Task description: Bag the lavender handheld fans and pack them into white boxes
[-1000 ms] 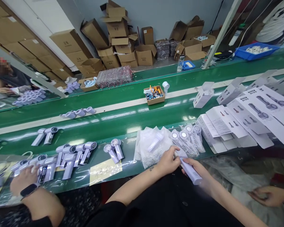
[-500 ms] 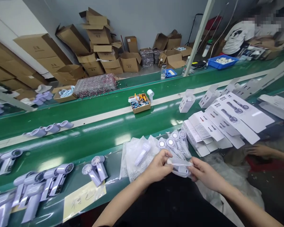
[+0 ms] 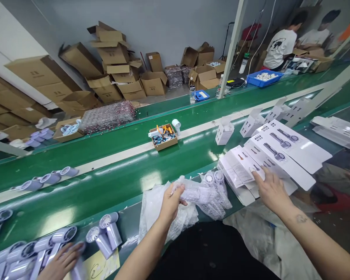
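Observation:
My left hand grips a purple handheld fan wrapped in bubble wrap, held above the bench edge. Under and behind it lie more wrapped fans and a pile of bubble-wrap bags. My right hand is on the flat white printed boxes at the right, its fingers spread over them. Two unwrapped fans stand left of the bags, beside a yellow paper with handwriting.
Another person's hand reaches among purple fans at the lower left. A tool box and opened white boxes stand on the green belt. Cartons line the wall; people sit at the upper right.
My right hand has left the wrapped fan and moved right onto the flat boxes. My left hand has moved slightly left with the fan. Another person's hand has appeared at the lower left.

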The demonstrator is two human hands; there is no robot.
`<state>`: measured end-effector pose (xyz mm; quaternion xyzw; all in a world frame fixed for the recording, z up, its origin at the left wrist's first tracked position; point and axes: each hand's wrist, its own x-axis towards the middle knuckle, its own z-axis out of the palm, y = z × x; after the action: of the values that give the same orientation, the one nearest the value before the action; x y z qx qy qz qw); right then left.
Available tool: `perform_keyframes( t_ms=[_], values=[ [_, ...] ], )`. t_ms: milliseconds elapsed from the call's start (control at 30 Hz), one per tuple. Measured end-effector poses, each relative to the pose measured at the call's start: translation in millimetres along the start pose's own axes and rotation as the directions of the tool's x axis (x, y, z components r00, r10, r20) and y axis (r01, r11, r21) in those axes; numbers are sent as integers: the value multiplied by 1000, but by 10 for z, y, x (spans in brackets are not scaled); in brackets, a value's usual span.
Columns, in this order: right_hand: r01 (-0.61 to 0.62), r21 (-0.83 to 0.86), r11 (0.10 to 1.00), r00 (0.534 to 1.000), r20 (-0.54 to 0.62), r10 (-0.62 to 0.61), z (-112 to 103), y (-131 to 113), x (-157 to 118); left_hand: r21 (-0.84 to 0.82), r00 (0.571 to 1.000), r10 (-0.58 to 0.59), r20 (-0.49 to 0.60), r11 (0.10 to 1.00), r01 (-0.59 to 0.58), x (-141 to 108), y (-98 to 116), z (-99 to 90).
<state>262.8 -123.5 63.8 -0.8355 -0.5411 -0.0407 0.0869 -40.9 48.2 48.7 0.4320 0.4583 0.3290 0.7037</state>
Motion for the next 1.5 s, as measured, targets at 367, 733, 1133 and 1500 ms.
perform_keyframes(
  t_ms=[367,733,1133,1500],
  values=[
    [245,-164,956,933,-228,-278,-230,-380,1395,-300,979,29,-204,950,-91,566,354,-245],
    [689,35,724,665,368,-650,512,-1566,3084,-399,929,132,-345,875,-273,1248,598,4],
    [-5,766,642,996,60,-63,1208,-1176,1850,-393,893,71,-444,880,-266,1304,518,-222],
    [-229,949,215,966,248,-67,1417,-1146,2194,456,801,506,-320,824,-337,1662,447,504]
  ],
)
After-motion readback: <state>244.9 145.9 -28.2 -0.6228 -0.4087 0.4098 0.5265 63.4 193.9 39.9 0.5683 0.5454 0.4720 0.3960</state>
